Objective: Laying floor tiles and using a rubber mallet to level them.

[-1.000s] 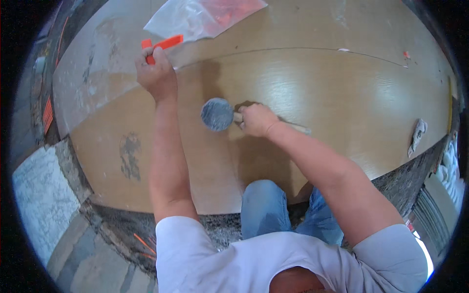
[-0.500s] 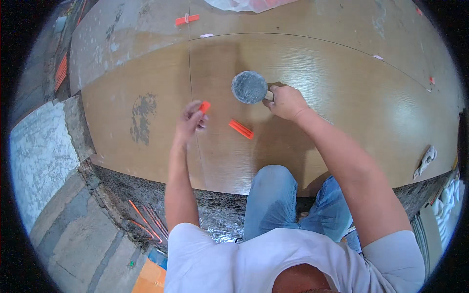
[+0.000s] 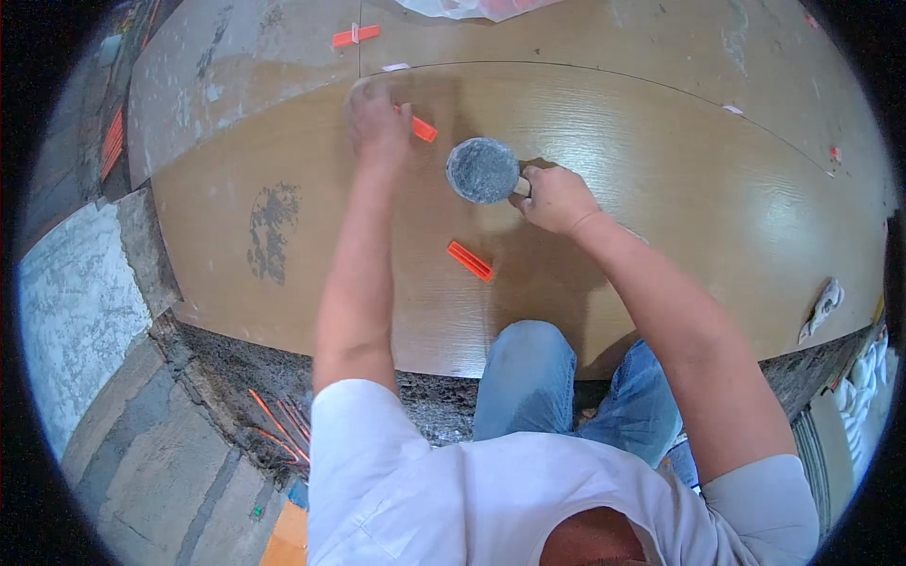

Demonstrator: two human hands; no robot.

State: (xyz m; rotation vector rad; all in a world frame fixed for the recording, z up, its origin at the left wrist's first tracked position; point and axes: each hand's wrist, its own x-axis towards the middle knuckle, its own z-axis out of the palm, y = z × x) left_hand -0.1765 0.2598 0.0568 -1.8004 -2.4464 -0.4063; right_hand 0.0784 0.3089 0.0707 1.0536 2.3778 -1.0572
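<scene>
My right hand (image 3: 563,200) is closed round the short wooden handle of a rubber mallet (image 3: 483,171), whose round grey, dusty head faces up above the tile. Farther left, my left hand (image 3: 380,123) reaches over a seam between tiles, slightly blurred. An orange plastic tile-levelling wedge (image 3: 420,126) sticks out from its thumb side, and its fingers look closed on it. One or more orange wedges (image 3: 470,260) lie on the glossy wood-look tile (image 3: 661,226) below the mallet. Just beyond my left hand, a pale levelling clip (image 3: 395,67) stands in the seam.
Another orange wedge (image 3: 356,37) sits in a clip at the far seam. More clips (image 3: 732,109) line the curved-looking joint to the right. A white plastic bag (image 3: 477,8) lies at the far edge, a crumpled cloth (image 3: 823,309) at the right. Rough concrete (image 3: 160,462) borders the lower left.
My left hand has moved away from me with the orange wedge, up toward the clip in the seam. The right hand and mallet have stayed almost in place.
</scene>
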